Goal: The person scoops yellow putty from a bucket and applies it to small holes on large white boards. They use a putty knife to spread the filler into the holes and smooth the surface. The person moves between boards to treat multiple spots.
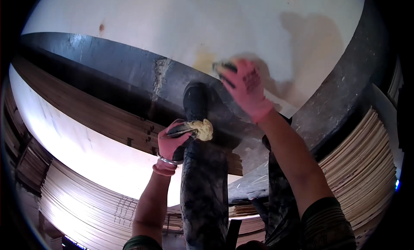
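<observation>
My left hand, in a pink glove with dark fingers and a bracelet at the wrist, is closed on a flat scraper. A thick lump of pale yellow putty sits on the scraper's end. My right hand, in a matching glove, grips a small putty knife, smeared by motion. It is over the near edge of a large pale wood sheet. Just left of that knife, a yellowish putty patch shows on the sheet; whether blade and wood touch, I cannot tell.
Beneath the sheet is a dark, scuffed platform with a crusted streak. My boot is at its edge. Stacked thin wood sheets stand at the right and lower left. Another pale sheet lies on a left-hand stack.
</observation>
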The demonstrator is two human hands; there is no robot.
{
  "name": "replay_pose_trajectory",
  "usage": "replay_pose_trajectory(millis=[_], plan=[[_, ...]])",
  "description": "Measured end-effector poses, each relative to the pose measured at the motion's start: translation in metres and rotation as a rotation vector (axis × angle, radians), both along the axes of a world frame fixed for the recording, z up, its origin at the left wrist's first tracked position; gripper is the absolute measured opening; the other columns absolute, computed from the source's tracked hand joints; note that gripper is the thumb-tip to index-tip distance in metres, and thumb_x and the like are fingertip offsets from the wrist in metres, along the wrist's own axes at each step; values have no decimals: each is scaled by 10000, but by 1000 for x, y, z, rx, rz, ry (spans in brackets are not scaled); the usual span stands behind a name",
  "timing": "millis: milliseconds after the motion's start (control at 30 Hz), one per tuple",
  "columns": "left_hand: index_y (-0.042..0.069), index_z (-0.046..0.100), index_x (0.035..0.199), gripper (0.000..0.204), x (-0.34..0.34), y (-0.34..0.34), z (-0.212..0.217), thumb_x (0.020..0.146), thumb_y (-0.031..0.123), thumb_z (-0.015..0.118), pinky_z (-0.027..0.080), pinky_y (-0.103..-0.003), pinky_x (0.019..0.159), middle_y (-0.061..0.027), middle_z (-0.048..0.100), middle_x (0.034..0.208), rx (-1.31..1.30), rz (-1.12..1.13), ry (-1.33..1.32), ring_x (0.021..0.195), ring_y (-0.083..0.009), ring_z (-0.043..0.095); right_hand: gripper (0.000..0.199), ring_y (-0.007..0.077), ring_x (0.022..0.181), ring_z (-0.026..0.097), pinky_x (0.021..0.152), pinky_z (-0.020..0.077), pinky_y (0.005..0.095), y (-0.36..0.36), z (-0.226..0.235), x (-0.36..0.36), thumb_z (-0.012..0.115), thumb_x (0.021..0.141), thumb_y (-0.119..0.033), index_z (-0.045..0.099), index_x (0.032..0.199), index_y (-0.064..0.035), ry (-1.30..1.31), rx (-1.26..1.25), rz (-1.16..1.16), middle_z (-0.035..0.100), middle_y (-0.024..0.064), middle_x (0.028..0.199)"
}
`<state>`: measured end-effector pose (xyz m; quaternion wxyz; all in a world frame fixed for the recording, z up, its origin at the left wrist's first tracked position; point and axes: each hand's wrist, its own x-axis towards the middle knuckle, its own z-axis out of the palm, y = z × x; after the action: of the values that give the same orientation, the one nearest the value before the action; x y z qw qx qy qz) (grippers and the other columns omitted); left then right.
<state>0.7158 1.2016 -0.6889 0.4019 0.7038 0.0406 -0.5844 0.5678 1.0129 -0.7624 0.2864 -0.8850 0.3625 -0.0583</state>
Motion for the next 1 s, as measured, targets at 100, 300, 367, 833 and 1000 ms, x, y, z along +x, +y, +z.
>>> replay_pose_trajectory(millis=[100,300,367,833,1000], plan=[[-52,604,928,255,-21,-8,10,681,-44,666,469,-230,720,-60,618,872,6,78,42,799,-115,570,231,238,903,490,778,387,375,-56,-24,12,586,701,-155,603,930,-185,-69,-201,-129,513,52,878],[-46,582,978,230,-52,-28,29,751,-10,595,461,-243,746,-78,629,895,-23,13,29,818,-126,580,117,232,908,516,791,416,359,-11,-37,2,490,807,-222,559,851,-138,242,-92,469,533,64,870],[-39,580,984,219,-56,-28,50,770,2,569,460,-249,753,-74,629,899,-10,40,29,822,-134,583,164,250,976,508,836,410,348,15,1,-15,539,798,-205,583,934,-126,111,246,277,544,92,955],[87,447,1190,387,-112,-64,231,816,155,522,425,-318,836,-126,510,1087,-369,920,1030,972,-246,508,401,332,889,504,747,437,394,-20,395,-66,643,623,15,548,1009,-38,-274,187,-38,486,145,1036],[49,452,1116,350,-81,-114,345,779,35,543,455,-311,740,-73,511,1005,-350,593,738,888,-189,527,416,333,874,500,736,431,419,-20,473,-64,650,585,14,557,988,-31,-230,19,-46,500,151,1022]])
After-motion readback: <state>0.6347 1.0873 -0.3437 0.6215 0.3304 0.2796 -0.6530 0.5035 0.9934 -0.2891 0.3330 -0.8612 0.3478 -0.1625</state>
